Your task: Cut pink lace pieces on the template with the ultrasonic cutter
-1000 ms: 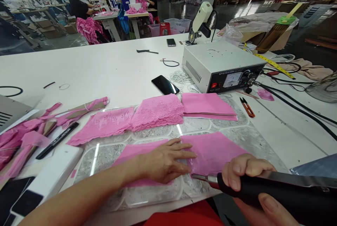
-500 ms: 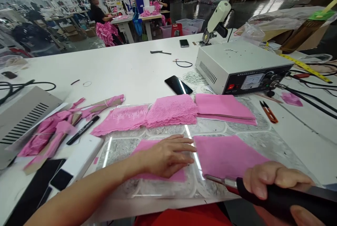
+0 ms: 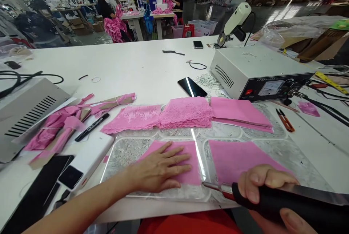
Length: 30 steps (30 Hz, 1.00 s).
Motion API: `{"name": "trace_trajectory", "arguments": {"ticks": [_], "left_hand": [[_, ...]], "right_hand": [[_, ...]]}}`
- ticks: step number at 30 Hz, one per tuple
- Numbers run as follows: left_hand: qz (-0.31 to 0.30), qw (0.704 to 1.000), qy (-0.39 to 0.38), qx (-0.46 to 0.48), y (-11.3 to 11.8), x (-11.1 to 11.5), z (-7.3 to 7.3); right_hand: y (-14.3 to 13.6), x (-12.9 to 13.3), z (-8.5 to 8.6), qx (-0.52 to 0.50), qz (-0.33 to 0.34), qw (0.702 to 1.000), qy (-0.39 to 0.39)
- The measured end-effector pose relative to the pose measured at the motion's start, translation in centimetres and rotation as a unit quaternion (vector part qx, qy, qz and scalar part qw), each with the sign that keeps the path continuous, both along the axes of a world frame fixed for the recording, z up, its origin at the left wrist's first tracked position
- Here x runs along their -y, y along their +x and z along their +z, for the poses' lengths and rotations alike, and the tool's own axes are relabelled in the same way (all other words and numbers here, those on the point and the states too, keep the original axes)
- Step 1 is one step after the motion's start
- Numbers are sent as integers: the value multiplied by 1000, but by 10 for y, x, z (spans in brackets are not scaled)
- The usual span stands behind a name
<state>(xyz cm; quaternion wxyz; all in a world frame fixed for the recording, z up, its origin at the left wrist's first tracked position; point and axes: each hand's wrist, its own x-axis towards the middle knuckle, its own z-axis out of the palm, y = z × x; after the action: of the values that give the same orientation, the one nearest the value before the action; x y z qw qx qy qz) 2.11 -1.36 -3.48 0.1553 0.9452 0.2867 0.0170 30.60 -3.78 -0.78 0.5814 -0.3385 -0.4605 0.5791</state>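
My left hand [image 3: 160,168] lies flat with fingers spread on a pink fabric piece [image 3: 191,154] over a clear patterned mat [image 3: 122,154]. My right hand [image 3: 267,186] is wrapped round a black-handled tool [image 3: 289,201]; its metal tip is beside the lower right corner of that fabric. A second pink piece [image 3: 231,157] lies partly behind the tool and right hand. Behind them, a lace piece [image 3: 136,117], a lace stack [image 3: 185,112] and a stack of plain pink pieces [image 3: 240,112] sit in a row.
A grey power box [image 3: 261,67] stands back right, with orange snips [image 3: 285,120] before it. A black phone [image 3: 192,87] lies behind the lace. Left are a black marker [image 3: 92,127], a white device [image 3: 85,157], pink bundles [image 3: 58,128] and another grey box [image 3: 29,114].
My left hand has shifted left and flattened with fingers spread on the left pink piece. The tool tip has moved from the right piece towards the left one. The camera view has shifted slightly.
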Motion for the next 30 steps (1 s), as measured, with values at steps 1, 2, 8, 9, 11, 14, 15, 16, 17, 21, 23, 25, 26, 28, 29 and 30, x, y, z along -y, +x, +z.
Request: {"name": "trace_trajectory", "arguments": {"ticks": [1,2,8,9,11,14,15,16,17,21,23,25,26,28,29,30], "left_hand": [[1,1000,-1,-4,0,0,0],[2,1000,-2,-8,1,0,0],[29,999,-2,-12,3,2,-5],[33,999,-2,-12,3,3,-5],[37,999,-2,-12,5,3,-6],[38,999,-1,-10,6,2,-7],[38,999,0,-9,6,2,-7],[36,999,2,-7,6,2,-7],[35,999,4,-5,5,2,-7],[35,999,13,9,4,2,-9],[35,999,15,14,3,2,-9],[33,999,13,20,3,2,-10],[32,999,12,23,3,2,-10],[31,999,12,31,3,1,-10],[31,999,13,35,3,1,-10],[32,999,14,40,4,1,-10]], "right_hand": [[-1,1,2,3,0,1000,-6],[-2,2,3,4,-3,1000,-8],[-5,1,4,14,-8,1000,-22],[-4,1,3,18,-4,1000,-25],[-4,1,2,21,2,999,-25],[-4,2,1,11,-3,1000,-17],[-4,2,1,9,-4,1000,-19],[-4,2,1,8,-3,1000,-21],[-4,2,1,8,-1,1000,-24],[-3,-1,1,8,2,1000,-16],[-3,-2,1,13,1,1000,-15],[-3,-3,2,11,-6,1000,-19],[-4,-3,2,7,-13,1000,-21],[-5,-2,3,-2,-20,999,-24],[-6,-2,3,-4,-20,999,-27],[-6,-2,3,-5,-18,999,-26]]}}
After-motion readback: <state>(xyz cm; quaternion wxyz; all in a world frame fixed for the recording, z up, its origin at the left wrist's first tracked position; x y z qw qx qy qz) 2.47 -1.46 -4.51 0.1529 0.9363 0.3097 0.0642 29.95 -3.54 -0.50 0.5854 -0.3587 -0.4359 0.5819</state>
